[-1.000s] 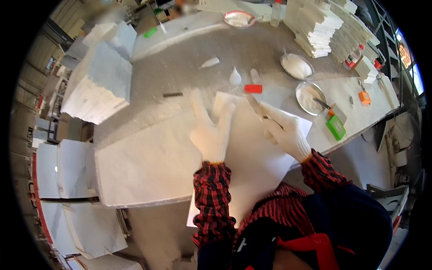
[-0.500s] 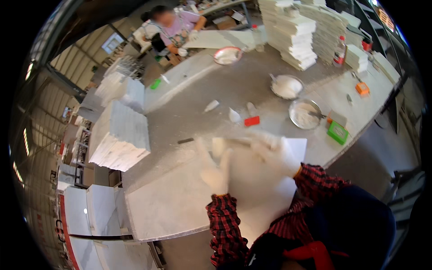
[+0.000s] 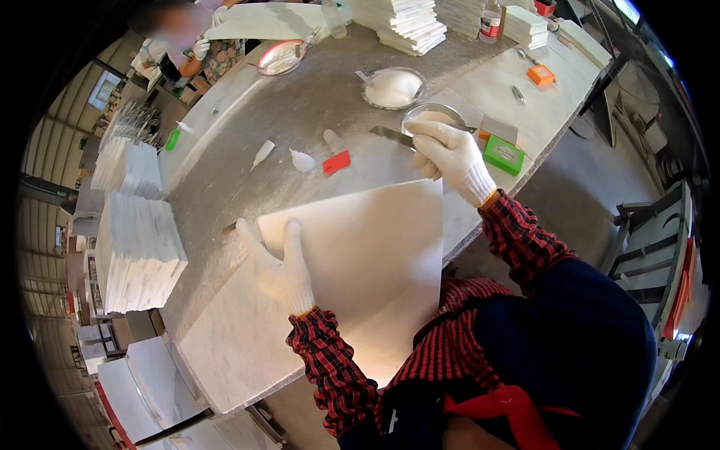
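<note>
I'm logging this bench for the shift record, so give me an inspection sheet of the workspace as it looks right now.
Surface: grey worktable, dusty.
Job's things: white square tile overhanging the near edge; metal scraper blade; metal bowl beside it.
Clutter: bowl of white powder, red card, green box, orange box, small white nozzles.
Hands: left hand gloved, flat on the tile; right hand gloved, gripping the scraper.
Cables: nothing seen.
Surroundings: white tile stacks; another person at the far end.

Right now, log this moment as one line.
left hand: flat on white tile | right hand: holds putty knife by metal bowl | grey table
</note>
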Available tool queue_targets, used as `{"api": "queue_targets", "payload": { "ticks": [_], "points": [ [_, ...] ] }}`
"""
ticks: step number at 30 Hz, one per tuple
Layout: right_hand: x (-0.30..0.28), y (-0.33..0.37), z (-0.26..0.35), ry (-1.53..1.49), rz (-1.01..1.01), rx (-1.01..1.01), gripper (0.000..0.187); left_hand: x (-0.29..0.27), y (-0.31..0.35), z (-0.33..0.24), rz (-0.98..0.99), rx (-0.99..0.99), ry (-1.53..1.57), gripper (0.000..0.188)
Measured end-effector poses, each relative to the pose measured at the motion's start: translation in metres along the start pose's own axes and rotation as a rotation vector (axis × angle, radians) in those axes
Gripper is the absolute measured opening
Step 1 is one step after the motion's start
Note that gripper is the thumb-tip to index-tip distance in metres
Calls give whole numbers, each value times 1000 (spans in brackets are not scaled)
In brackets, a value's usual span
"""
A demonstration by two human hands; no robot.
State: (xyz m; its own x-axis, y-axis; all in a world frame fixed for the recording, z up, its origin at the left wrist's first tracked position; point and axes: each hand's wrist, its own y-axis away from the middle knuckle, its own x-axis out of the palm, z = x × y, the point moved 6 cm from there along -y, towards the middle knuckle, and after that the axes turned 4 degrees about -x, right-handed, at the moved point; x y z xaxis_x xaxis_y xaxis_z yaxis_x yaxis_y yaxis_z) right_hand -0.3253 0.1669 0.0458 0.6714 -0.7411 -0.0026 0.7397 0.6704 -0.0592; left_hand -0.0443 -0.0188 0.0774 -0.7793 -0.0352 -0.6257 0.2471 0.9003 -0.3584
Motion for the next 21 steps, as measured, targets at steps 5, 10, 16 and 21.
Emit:
{"api": "queue_targets", "payload": {
  "ticks": [5, 10, 16, 21],
  "points": [
    [-29, 3, -22, -34, 11, 66, 36, 4, -1, 7, 0, -8, 53, 82],
    [-6, 18, -20, -67, 121, 85, 37, 0, 0, 1, 1, -33, 7, 78],
    [74, 28, 12, -151, 275, 10, 38, -7, 6, 6, 14, -40, 119, 68],
    [153, 40, 59, 118, 407, -897, 40, -13, 0, 23, -116, 122, 451, 50]
  ]
}}
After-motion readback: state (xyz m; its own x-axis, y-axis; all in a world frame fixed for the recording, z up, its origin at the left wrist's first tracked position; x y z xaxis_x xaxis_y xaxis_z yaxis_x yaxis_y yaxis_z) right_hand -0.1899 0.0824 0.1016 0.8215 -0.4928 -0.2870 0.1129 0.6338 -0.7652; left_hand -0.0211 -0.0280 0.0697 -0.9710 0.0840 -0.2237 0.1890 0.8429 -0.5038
